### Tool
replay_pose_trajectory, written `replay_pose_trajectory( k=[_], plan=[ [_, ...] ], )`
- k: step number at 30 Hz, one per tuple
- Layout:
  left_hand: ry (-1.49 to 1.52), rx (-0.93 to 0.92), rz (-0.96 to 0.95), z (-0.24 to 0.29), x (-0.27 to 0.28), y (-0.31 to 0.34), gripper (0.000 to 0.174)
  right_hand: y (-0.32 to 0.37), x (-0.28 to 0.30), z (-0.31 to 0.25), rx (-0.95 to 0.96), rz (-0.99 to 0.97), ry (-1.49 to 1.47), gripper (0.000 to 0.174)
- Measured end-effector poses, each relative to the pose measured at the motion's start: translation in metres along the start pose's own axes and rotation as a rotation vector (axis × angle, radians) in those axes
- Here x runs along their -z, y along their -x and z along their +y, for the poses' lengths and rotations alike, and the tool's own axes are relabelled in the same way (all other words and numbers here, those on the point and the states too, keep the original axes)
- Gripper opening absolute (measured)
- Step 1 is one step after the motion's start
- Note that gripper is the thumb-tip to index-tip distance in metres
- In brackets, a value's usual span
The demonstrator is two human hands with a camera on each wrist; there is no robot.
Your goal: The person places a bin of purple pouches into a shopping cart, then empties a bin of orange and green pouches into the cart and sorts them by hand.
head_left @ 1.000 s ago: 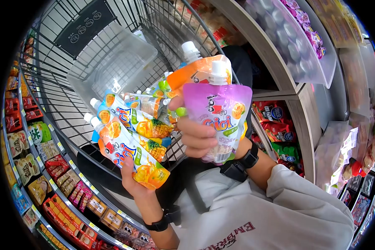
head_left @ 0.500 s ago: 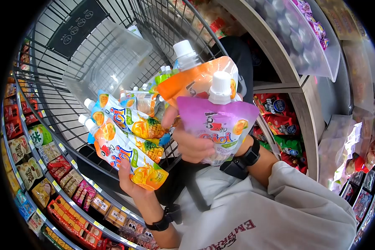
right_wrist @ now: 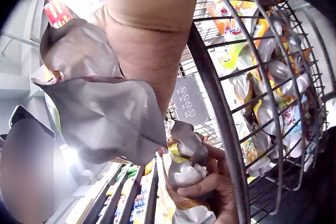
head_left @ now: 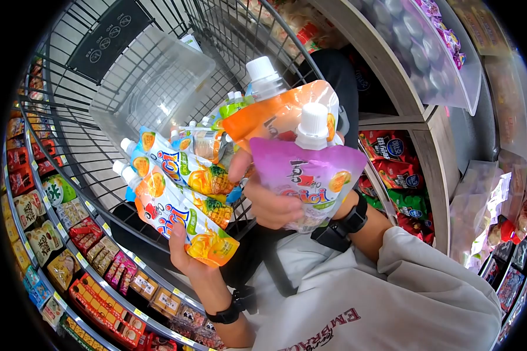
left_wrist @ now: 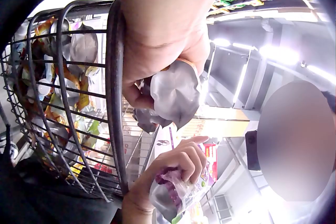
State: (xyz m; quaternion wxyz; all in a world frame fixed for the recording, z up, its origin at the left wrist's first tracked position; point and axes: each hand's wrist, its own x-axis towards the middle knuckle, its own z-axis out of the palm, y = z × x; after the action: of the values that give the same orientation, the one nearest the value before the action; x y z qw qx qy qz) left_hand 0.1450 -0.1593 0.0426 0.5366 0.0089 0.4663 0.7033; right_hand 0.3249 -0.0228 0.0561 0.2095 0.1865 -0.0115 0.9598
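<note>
In the head view my left hand [head_left: 193, 257] grips white-and-orange drink pouches [head_left: 181, 216] with pineapple pictures, fanned over the cart's near side, white caps toward the upper left. My right hand [head_left: 270, 202] holds a purple pouch [head_left: 304, 169] in front of an orange pouch [head_left: 275, 111], both with white caps up. Fingers wrap the purple pouch's left side. The left wrist view has the left hand [left_wrist: 163, 56] around silver-bottomed pouches [left_wrist: 176, 92]. In the right wrist view two large silvery pouch bottoms [right_wrist: 105, 119] hide most of the right hand's fingers.
A wire shopping cart [head_left: 88, 169] holds a clear plastic bin [head_left: 152, 76] and more pouches [head_left: 208, 143]. Snack shelves [head_left: 93, 257] curve along the left. A wooden-edged shelf unit [head_left: 436, 164] with bagged goods and clear bins stands at right.
The purple pouch has moved slightly down and tilted, showing more of the orange pouch behind it. Both hands keep their hold; the cart appears shifted slightly up and left.
</note>
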Motion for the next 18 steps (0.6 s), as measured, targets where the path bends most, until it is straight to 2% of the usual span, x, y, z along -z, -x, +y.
replay_pose_trajectory(
  k=[3, 5, 8, 12, 18],
  plan=[
    [0.013, 0.005, -0.026, 0.0006, -0.0001, 0.0002, 0.063, 0.0017, -0.0007, 0.0016, 0.022, -0.027, -0.017, 0.100],
    [0.018, -0.006, -0.042, 0.0012, 0.0003, -0.0003, 0.062, 0.0030, -0.0063, -0.0019, -0.022, 0.064, 0.025, 0.101],
    [0.064, 0.029, -0.034, -0.0003, 0.0024, 0.0007, 0.060, -0.0002, -0.0001, -0.0007, -0.005, -0.022, 0.065, 0.101],
    [0.044, 0.018, 0.002, 0.0002, 0.0011, 0.0024, 0.060, 0.0004, -0.0003, 0.0020, 0.012, -0.010, 0.063, 0.099],
    [0.091, 0.032, 0.029, 0.0040, -0.0052, 0.0044, 0.061, 0.0016, -0.0086, 0.0062, -0.019, 0.089, 0.093, 0.093]
  ],
)
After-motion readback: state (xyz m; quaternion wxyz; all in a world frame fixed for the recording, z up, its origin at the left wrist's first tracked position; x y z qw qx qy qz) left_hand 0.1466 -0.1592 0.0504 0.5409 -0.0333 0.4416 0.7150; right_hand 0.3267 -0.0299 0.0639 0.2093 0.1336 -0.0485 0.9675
